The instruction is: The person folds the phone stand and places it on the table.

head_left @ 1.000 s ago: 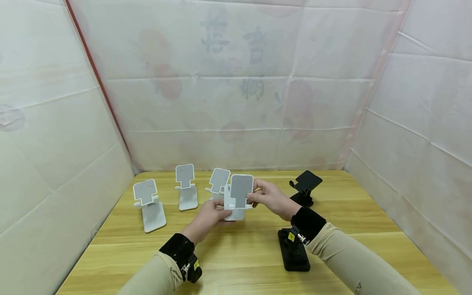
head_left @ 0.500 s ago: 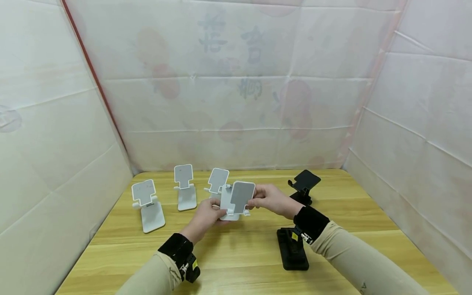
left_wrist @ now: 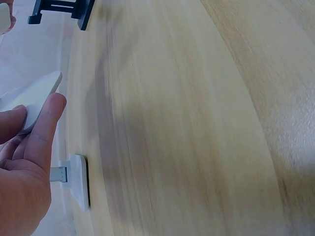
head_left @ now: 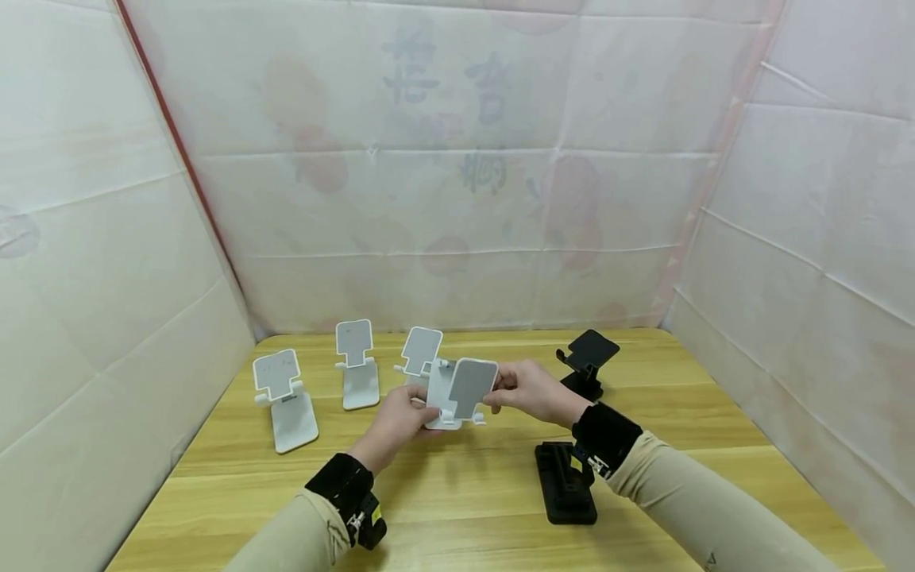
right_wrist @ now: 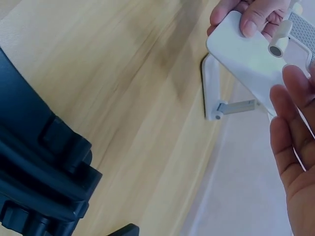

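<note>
On the wooden worktop (head_left: 465, 492), enclosed by white sheeted walls (head_left: 107, 262), three white phone stands are seen in a row at the left. The first white stand (head_left: 282, 397) is placed nearest the left wall, the second white stand (head_left: 356, 364) is set further back, and the third white stand (head_left: 420, 354) is partly hidden behind the hands.

A fourth white phone stand (head_left: 457, 391) is held above the worktop at the middle, between both hands, with its grey-faced plate tilted toward the right. Its base is gripped from the left by the left hand (head_left: 396, 419), whose fingers (left_wrist: 47, 125) are curled round the white base edge in the left wrist view. Its plate is pinched at the right edge by the right hand (head_left: 532, 391); in the right wrist view the fingers (right_wrist: 290, 128) are seen lying against the plate's back, beside the hinge.

To the right, a folded black stand (head_left: 565, 482) is laid flat on the worktop just beside the right wrist, and an opened black stand (head_left: 588, 359) is set upright further back.
</note>
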Demonstrator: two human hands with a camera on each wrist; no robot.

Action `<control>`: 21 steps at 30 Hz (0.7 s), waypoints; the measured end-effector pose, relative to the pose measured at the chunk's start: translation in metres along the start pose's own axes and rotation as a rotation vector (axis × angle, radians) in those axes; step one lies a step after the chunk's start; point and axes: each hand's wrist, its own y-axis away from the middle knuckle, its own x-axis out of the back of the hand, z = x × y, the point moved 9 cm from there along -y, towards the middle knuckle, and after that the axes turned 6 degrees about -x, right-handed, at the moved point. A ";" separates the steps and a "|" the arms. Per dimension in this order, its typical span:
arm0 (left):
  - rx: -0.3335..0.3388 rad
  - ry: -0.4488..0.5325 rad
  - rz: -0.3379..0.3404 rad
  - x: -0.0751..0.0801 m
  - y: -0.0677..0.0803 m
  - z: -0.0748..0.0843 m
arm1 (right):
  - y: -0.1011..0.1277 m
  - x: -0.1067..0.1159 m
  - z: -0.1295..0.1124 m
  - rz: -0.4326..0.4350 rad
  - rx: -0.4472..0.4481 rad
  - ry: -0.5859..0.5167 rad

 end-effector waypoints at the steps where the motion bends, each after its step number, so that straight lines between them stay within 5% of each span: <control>1: 0.001 0.002 -0.003 0.000 0.000 0.000 | 0.001 0.000 0.000 -0.004 0.002 -0.004; 10: 0.006 0.001 -0.024 -0.003 -0.001 -0.004 | 0.005 -0.004 0.000 -0.037 0.018 -0.034; 21: -0.002 0.027 -0.053 -0.007 0.002 -0.002 | 0.011 -0.004 -0.010 0.032 0.101 0.092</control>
